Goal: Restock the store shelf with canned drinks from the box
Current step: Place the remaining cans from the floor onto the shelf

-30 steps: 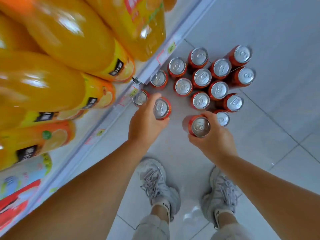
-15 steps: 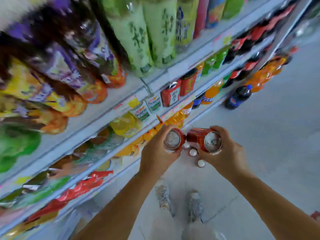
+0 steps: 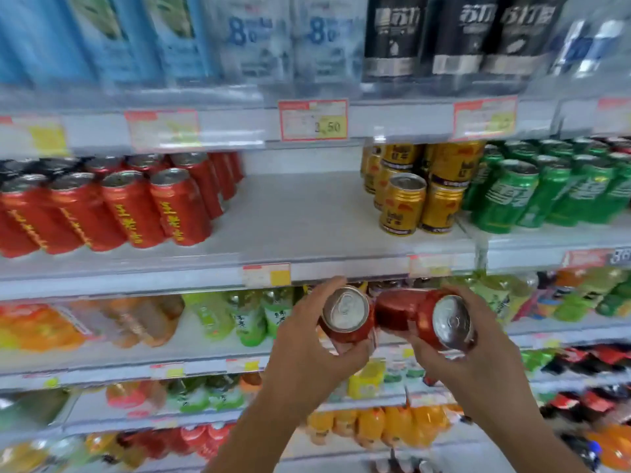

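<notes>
The fingers of the left hand curl round a red drink can, whose silver top faces the camera. The fingers of the right hand grip a second red can, which is tilted sideways; its far end seems to touch the first can, though blur leaves that unsure. Both cans are held just below the front edge of the can shelf, under its bare middle stretch. On that shelf, matching red cans stand at the left, with gold cans and green cans at the right.
</notes>
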### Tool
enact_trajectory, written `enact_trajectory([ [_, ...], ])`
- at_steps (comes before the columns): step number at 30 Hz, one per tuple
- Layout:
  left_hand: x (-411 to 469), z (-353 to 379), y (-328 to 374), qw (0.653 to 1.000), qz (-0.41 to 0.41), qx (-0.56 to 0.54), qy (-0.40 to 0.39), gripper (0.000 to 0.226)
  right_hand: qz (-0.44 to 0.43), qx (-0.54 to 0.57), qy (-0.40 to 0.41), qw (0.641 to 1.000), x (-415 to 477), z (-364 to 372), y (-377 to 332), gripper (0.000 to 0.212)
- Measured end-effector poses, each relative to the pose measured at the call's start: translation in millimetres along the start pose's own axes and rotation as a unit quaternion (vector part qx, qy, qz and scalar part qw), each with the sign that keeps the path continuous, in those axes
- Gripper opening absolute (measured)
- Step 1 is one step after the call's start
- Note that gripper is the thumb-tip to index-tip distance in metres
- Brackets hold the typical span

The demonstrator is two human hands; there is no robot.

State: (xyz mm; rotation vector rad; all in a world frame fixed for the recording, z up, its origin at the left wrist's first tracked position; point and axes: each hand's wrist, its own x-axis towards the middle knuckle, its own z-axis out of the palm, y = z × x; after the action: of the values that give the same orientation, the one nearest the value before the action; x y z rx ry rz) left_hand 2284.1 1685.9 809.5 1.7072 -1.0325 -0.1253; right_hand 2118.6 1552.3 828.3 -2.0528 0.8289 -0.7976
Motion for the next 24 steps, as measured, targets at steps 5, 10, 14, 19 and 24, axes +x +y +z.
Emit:
enact_trajectory([
  [5, 26, -104, -7, 0.998, 0.021, 0.012, 0.063, 0.076, -0.064, 0.043, 0.014, 0.997, 39, 61, -80, 0.068],
  [10, 46, -179, -30, 0.993, 0.02, 0.002, 0.117, 0.07, -0.079, 0.07, 0.018, 0.994, 95, 122, -122, 0.066],
  [14, 56, -206, -43, 0.99, 0.007, 0.004, 0.143, 0.063, -0.074, 0.059, 0.004, 0.996, 149, 151, -139, 0.055],
  [19, 68, -208, -44, 0.985, 0.002, 0.002, 0.17, 0.06, -0.085, -0.016, -0.072, 0.994, 192, 171, -142, 0.068],
  [24, 77, -193, -43, 0.977, -0.02, -0.015, 0.21, 0.062, -0.076, 0.019, -0.097, 0.992, 212, 186, -130, 0.061],
])
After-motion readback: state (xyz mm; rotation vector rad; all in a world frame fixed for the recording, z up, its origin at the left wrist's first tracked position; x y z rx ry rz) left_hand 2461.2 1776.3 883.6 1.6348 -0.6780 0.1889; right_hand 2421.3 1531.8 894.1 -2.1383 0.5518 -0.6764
